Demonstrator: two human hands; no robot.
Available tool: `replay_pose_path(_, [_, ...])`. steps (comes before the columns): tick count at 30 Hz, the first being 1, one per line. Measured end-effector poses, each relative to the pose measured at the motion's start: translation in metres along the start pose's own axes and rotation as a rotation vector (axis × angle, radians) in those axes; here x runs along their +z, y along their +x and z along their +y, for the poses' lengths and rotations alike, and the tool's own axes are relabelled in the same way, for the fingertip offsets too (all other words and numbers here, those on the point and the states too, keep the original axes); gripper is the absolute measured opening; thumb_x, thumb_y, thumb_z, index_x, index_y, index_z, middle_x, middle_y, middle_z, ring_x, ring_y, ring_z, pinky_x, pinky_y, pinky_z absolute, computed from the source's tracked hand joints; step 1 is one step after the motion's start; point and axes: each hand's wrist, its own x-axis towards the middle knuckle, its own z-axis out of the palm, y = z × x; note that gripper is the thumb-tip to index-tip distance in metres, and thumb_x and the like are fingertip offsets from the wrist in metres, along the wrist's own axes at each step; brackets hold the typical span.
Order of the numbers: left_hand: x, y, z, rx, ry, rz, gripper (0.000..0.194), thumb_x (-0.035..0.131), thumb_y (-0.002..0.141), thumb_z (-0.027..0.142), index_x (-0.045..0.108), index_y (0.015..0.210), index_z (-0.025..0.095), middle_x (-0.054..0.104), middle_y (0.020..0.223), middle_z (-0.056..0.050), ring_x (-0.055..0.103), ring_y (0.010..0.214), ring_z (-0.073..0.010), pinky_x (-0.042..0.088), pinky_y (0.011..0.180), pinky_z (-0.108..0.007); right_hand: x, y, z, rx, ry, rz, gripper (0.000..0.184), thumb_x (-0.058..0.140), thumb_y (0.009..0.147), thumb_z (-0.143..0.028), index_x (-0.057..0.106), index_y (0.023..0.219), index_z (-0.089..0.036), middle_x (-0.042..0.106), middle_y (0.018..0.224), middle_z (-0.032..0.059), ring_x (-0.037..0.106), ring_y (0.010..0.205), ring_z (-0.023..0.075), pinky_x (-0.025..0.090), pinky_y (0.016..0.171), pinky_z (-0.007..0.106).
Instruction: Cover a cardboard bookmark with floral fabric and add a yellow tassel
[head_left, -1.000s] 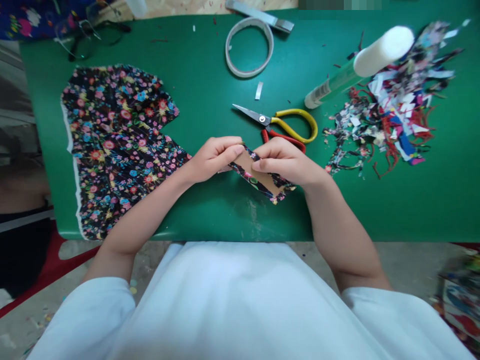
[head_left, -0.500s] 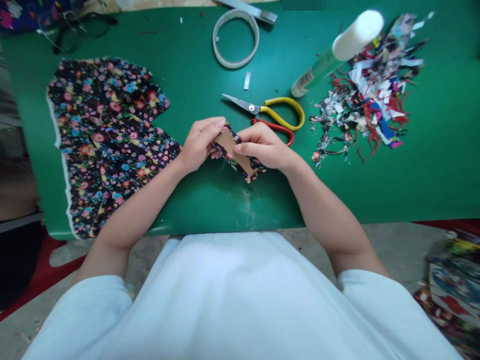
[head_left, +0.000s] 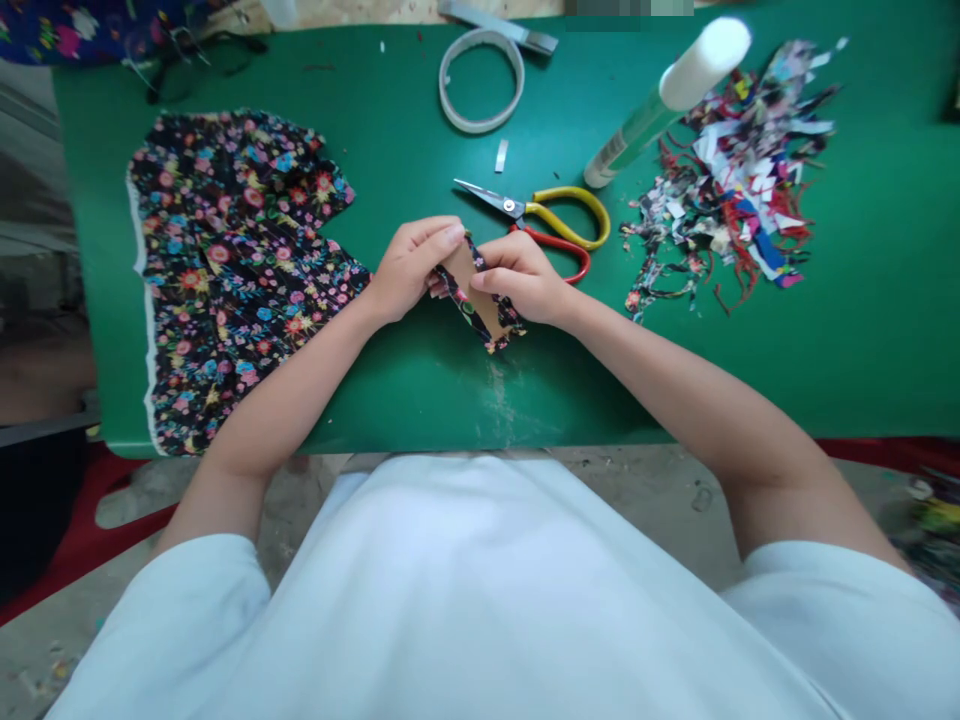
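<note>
Over the middle of the green table (head_left: pixel 825 340), my left hand (head_left: pixel 411 268) and my right hand (head_left: pixel 523 277) pinch the two ends of a small brown cardboard piece wrapped in black floral fabric (head_left: pixel 474 296). Both hands have their fingers closed on it. The piece is tilted, its lower end close to the table. Yellow and red handled scissors (head_left: pixel 551 222) lie just behind my right hand.
A large piece of black floral fabric (head_left: pixel 229 260) covers the table's left side. A ring of white tape (head_left: pixel 481 80) and a white-capped tube (head_left: pixel 666 95) lie at the back. A heap of coloured scraps (head_left: pixel 739 190) sits at the right.
My hands have drawn closer together on the fabric-covered piece, which now stands steeper. My right elbow has swung outward, and the view has shifted slightly.
</note>
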Motion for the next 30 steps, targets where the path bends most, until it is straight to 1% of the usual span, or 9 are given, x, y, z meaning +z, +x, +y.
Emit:
replay_pose_path(3, [-0.001,-0.001,0.000,-0.012,0.000,-0.017,0.063,0.057,0.087,0.076,0.043,0.064,0.019,0.029,0.052,0.007,0.039,0.039,-0.0030,0.030,0.037,-0.016,-0.003,-0.001,0.001,-0.033,-0.016,-0.018,0.021,0.056,0.084,-0.025,0.052,0.065,-0.016,0.043,0.056,-0.0058,0.035,0.053,0.0059,0.026,0.051,0.021])
replay_pose_path(5, [-0.001,-0.002,0.002,-0.029,-0.015,-0.043,0.062,0.058,0.086,0.075,0.044,0.064,0.019,0.032,0.052,0.006,0.042,0.040,-0.0039,0.031,0.037,-0.017,-0.005,-0.002,0.002,-0.056,-0.019,-0.038,0.026,0.058,0.086,-0.026,0.050,0.064,-0.016,0.040,0.055,-0.0064,0.033,0.053,0.0053,0.025,0.050,0.021])
replay_pose_path(9, [-0.001,-0.003,0.005,-0.050,-0.030,-0.095,0.064,0.062,0.083,0.076,0.042,0.060,0.019,0.030,0.053,0.005,0.043,0.043,-0.0057,0.034,0.038,-0.020,-0.009,-0.005,-0.001,0.007,0.025,-0.095,0.036,0.062,0.089,-0.030,0.046,0.060,-0.016,0.035,0.053,-0.0077,0.030,0.049,0.0036,0.022,0.048,0.020])
replay_pose_path(14, [-0.003,-0.003,0.008,-0.028,0.018,-0.151,0.062,0.055,0.090,0.073,0.041,0.061,0.020,0.035,0.052,0.005,0.041,0.043,-0.0062,0.032,0.040,-0.021,-0.010,-0.008,-0.007,0.116,0.136,-0.089,0.030,0.062,0.090,-0.029,0.052,0.065,-0.015,0.040,0.054,-0.0075,0.033,0.046,0.0031,0.024,0.046,0.019])
replay_pose_path(17, [-0.006,-0.001,0.011,-0.007,0.038,-0.218,0.059,0.055,0.092,0.070,0.041,0.063,0.020,0.035,0.050,0.006,0.039,0.040,-0.0051,0.029,0.040,-0.020,-0.010,-0.009,-0.006,0.110,0.179,-0.089,0.029,0.062,0.091,-0.027,0.052,0.066,-0.015,0.041,0.054,-0.0077,0.034,0.046,0.0029,0.025,0.045,0.018])
replay_pose_path(21, [-0.008,0.000,0.016,0.002,0.074,-0.282,0.058,0.057,0.092,0.066,0.041,0.062,0.020,0.036,0.051,0.006,0.038,0.042,-0.0048,0.029,0.042,-0.020,-0.011,-0.009,-0.006,0.070,0.168,-0.148,0.032,0.063,0.090,-0.025,0.051,0.062,-0.015,0.040,0.052,-0.0083,0.032,0.046,0.0025,0.025,0.045,0.018])
replay_pose_path(23, [-0.007,-0.001,0.016,0.003,0.079,-0.274,0.060,0.058,0.092,0.067,0.040,0.060,0.019,0.035,0.052,0.005,0.038,0.043,-0.0049,0.030,0.042,-0.021,-0.011,-0.009,-0.007,0.042,0.151,-0.155,0.034,0.064,0.089,-0.023,0.048,0.060,-0.015,0.037,0.051,-0.0087,0.031,0.046,0.0021,0.023,0.045,0.018])
replay_pose_path(26, [-0.003,-0.003,0.014,-0.014,0.018,-0.205,0.062,0.057,0.089,0.071,0.039,0.060,0.020,0.033,0.054,0.005,0.036,0.043,-0.0052,0.029,0.040,-0.020,-0.010,-0.008,-0.008,0.013,0.145,-0.137,0.034,0.063,0.089,-0.020,0.047,0.060,-0.015,0.034,0.051,-0.0092,0.027,0.046,0.0018,0.021,0.044,0.018])
replay_pose_path(30, [0.002,-0.006,0.012,-0.072,-0.039,-0.142,0.063,0.055,0.088,0.075,0.039,0.061,0.020,0.031,0.055,0.005,0.036,0.044,-0.0048,0.029,0.040,-0.019,-0.010,-0.008,-0.008,-0.017,0.113,-0.138,0.036,0.063,0.091,-0.022,0.045,0.060,-0.016,0.031,0.052,-0.0093,0.026,0.047,0.0016,0.020,0.044,0.017])
